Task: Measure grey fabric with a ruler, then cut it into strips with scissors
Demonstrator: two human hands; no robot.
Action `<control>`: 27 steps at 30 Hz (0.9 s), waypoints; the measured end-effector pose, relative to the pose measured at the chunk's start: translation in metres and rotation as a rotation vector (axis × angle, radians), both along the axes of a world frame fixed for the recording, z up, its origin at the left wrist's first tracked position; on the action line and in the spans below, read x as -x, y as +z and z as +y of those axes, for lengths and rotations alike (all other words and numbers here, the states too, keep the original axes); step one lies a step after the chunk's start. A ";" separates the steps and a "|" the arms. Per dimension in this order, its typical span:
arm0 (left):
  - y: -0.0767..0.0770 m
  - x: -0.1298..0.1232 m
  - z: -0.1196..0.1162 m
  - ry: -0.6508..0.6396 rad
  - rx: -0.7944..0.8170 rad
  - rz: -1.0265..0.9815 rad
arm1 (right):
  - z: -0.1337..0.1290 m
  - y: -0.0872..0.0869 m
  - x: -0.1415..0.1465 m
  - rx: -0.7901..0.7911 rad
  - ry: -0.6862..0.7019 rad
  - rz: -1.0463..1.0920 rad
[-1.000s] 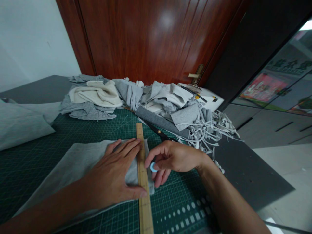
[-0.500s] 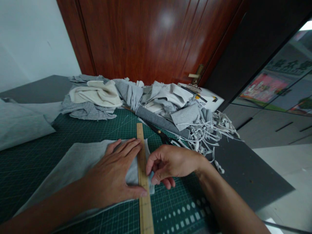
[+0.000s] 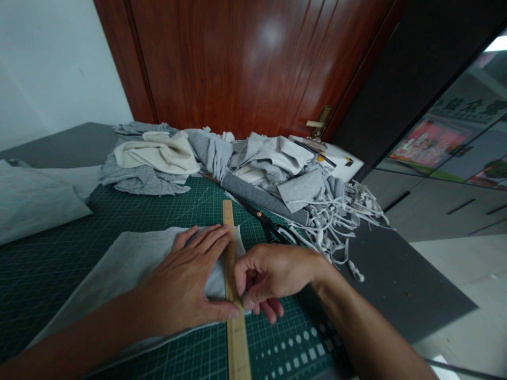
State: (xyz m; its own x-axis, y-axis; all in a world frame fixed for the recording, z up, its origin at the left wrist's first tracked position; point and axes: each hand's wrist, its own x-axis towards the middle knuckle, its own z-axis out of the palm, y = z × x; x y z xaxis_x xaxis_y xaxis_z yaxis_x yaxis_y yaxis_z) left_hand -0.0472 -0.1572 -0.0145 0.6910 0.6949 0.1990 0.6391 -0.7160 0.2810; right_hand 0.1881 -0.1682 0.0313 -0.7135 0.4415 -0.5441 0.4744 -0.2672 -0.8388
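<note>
Left hand [image 3: 194, 279] spread flat, holding ruler [image 3: 231, 281] on grey cloth [image 3: 129, 266], well in from bench's [image 3: 412, 290] right edge. Right hand [image 3: 271, 277] pinches small bluish piece [image 3: 244, 297], mostly hidden. Ruler's set; I can't make out any line.

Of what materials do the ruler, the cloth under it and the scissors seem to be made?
Ruler: likely wood or bamboo, smooth; its colour is tan. Cloth: woven or knitted fabric, matte, with uneven outline. Scissors: probably metal, dark finish; the pivot looks brassy.
</note>
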 end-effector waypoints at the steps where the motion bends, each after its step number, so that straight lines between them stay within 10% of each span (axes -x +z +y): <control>1: 0.000 0.000 0.000 -0.001 0.001 -0.001 | 0.000 0.000 0.000 -0.021 0.008 -0.010; 27: 0.005 -0.002 -0.001 0.009 0.026 0.077 | 0.013 -0.001 -0.001 -0.218 0.083 -0.053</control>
State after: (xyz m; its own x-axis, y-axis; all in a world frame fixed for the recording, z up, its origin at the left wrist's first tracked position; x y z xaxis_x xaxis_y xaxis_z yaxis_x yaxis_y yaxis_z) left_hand -0.0452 -0.1586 -0.0093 0.6971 0.7056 0.1272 0.6661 -0.7030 0.2492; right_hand 0.1889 -0.1549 0.0303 -0.7250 0.4934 -0.4806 0.5325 -0.0410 -0.8454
